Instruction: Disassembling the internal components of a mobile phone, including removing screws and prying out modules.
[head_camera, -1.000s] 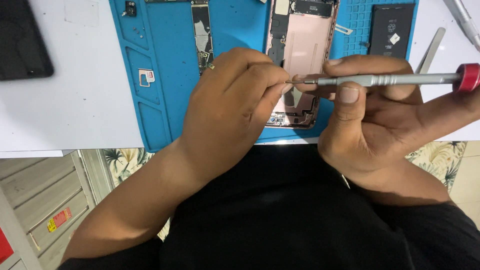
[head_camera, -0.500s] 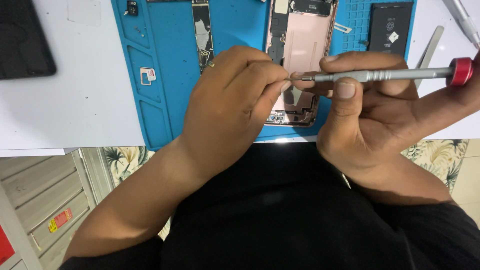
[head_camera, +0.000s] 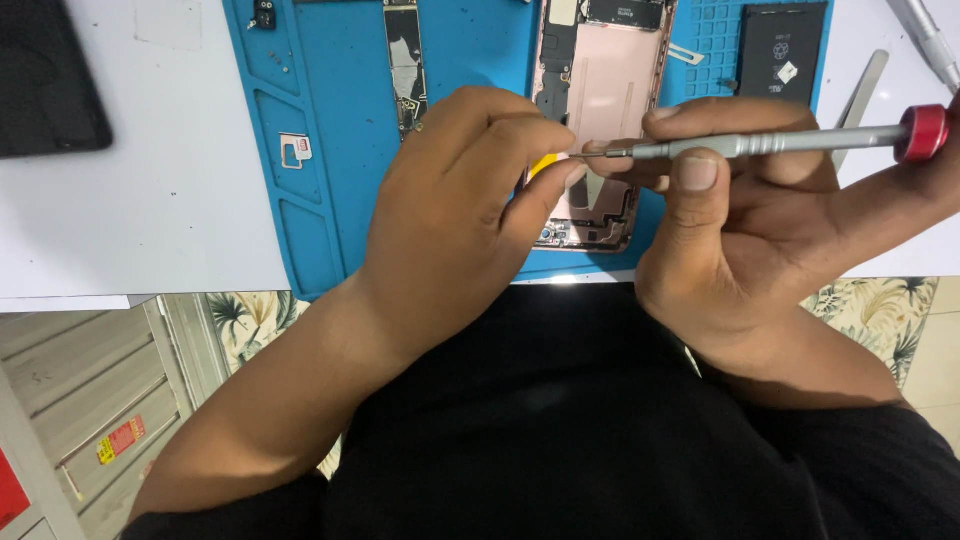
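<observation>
While the opened phone chassis lies lengthwise away from the body on the blue work mat, a slim screwdriver is held crosswise above it, its long axis running right to left. The shaft is pinched between thumb and fingers of the right hand, the red cap resting near the palm side. The tip is met by the left hand, whose thumb and forefinger are pressed together at it; whether a screw is pinched there cannot be told. A dark battery lies just beside the chassis.
</observation>
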